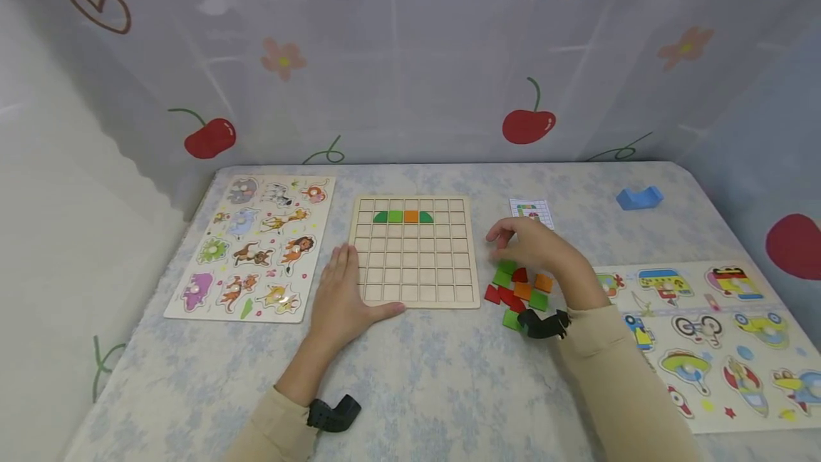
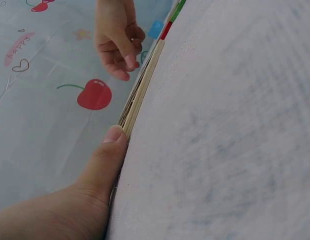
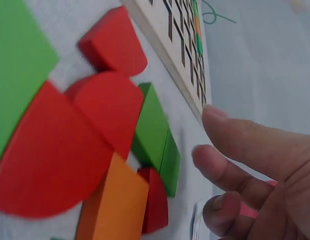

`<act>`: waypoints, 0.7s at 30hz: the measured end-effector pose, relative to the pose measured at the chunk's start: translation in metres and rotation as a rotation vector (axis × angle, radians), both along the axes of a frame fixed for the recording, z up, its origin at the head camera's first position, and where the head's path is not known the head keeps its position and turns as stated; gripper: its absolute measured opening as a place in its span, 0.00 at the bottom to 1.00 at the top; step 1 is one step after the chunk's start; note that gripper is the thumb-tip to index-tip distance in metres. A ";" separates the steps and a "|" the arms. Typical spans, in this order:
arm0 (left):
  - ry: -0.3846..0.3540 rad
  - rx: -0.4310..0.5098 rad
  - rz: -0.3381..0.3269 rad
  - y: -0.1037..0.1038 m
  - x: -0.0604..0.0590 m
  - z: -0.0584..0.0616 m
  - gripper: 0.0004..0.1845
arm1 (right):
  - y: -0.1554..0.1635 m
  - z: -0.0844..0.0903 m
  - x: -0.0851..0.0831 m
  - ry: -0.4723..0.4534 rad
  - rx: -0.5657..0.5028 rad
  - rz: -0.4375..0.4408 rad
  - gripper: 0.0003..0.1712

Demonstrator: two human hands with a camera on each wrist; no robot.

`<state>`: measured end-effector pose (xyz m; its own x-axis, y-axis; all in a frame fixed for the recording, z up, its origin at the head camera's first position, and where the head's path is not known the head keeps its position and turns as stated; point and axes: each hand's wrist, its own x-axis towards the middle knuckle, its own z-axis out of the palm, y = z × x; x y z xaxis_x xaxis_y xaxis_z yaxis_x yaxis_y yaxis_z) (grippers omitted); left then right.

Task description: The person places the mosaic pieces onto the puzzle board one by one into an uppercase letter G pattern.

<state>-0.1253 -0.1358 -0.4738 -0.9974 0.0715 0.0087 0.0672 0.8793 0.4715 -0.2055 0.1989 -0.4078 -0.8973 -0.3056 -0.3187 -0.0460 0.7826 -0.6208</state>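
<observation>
A wooden grid board (image 1: pixel 417 269) lies in the middle of the table, with a short row of green and orange pieces (image 1: pixel 404 217) in its second row. My left hand (image 1: pixel 343 284) rests flat on the table at the board's near left corner, and its thumb (image 2: pixel 112 137) touches the board's edge (image 2: pixel 142 87). My right hand (image 1: pixel 513 241) hovers with loosely curled fingers (image 3: pixel 245 145) over a pile of loose red, green and orange pieces (image 1: pixel 519 291) to the right of the board. No piece shows in its grasp. Close below it lie a red half-round (image 3: pixel 55 160), a green block (image 3: pixel 155 130) and an orange block (image 3: pixel 115 205).
An animal peg puzzle (image 1: pixel 253 248) lies left of the board and a vehicle peg puzzle (image 1: pixel 705 334) at the right. A small pattern card (image 1: pixel 531 211) lies just beyond the right hand, a blue block (image 1: pixel 639 197) farther back right. A printed curtain hangs behind the table.
</observation>
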 end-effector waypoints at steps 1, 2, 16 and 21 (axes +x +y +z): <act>0.000 0.001 0.001 0.000 0.000 0.000 0.77 | 0.003 0.000 0.002 -0.019 -0.005 0.000 0.16; 0.001 0.003 0.001 0.000 0.000 0.000 0.77 | 0.005 0.000 0.003 -0.035 -0.011 0.005 0.16; -0.012 0.000 -0.004 0.000 0.000 -0.001 0.78 | 0.022 -0.007 0.011 -0.038 0.057 0.059 0.14; -0.006 -0.004 -0.007 -0.001 0.000 -0.001 0.78 | 0.023 -0.012 0.011 -0.024 0.021 0.062 0.13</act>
<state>-0.1255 -0.1366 -0.4750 -0.9969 0.0788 0.0021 0.0706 0.8808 0.4681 -0.1945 0.2221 -0.4201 -0.8688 -0.3537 -0.3467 -0.0806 0.7916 -0.6056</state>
